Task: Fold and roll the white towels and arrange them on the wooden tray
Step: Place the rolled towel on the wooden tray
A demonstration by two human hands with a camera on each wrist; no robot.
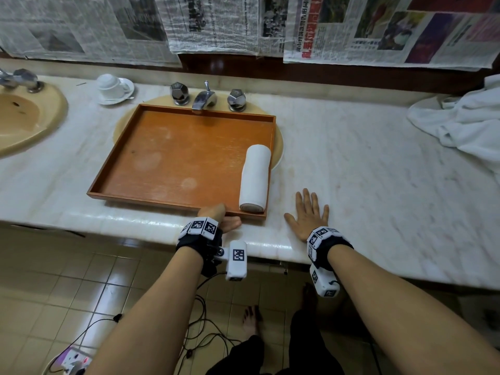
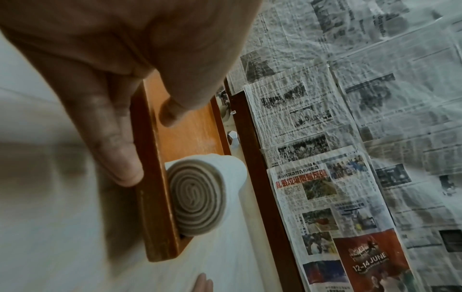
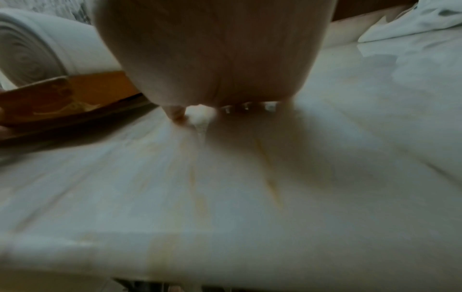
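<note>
One rolled towel (image 1: pixel 255 178) lies in my wooden tray (image 1: pixel 173 152), against its right wall. Behind the tray stands a tap (image 1: pixel 204 98), and left of that an upturned cup (image 1: pixel 110 84) on a saucer. A heap of loose white towels (image 1: pixel 465 123) sits far right on the marble counter (image 1: pixel 365 163), well apart from the tray. The roll's long axis runs from the near rim toward the tap, its spiral end facing me. My left hand (image 1: pixel 218 216) pinches the tray's near rim just left of the roll, thumb outside and fingers (image 2: pixel 172 110) inside. My right hand (image 1: pixel 308 213) lies flat on the counter just beside the tray, fingers spread, holding nothing.
</note>
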